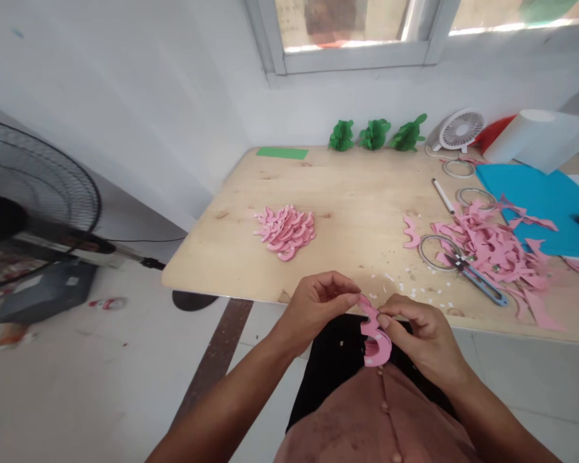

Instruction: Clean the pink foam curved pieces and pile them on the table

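1. The left hand (318, 308) pinches the top tip of a pink shape (376, 341) with its thumb and finger, closed tight on it.
2. The right hand (422, 331) holds the same pink shape at its middle, and its thumb presses on the front.
3. The pink shape is curvy, with small white dots on it. It hangs between the two hands, over the lap, just in front of the near edge of the table (357, 193).
4. The fingers of both hands cover the top part of the pink shape, so only its lower curl shows fully.
5. At 12 o'clock from the hands, little white bits (405, 286) lie on the wood.
6. At 11 o'clock sits a pile of pink shapes (285, 231).
7. At 2 o'clock lies a big mess of pink scraps (496, 251). The snips (477, 280) lie at its near edge and rest across a tape ring (434, 251).
8. A pen (442, 195) lies farther back, at 1 o'clock.
9. A blue sheet (535, 193) lies at 2 o'clock, behind the scraps.
10. Far back by the wall stand three green paper flowers (375, 134) at 12 o'clock and a small white fan (460, 128) at 1 o'clock.
11. A green sheet (282, 152) lies on the far left corner of the table, at 11 o'clock.
12. A big fan (29, 206) stands on the floor at 9 o'clock, well apart from the table.
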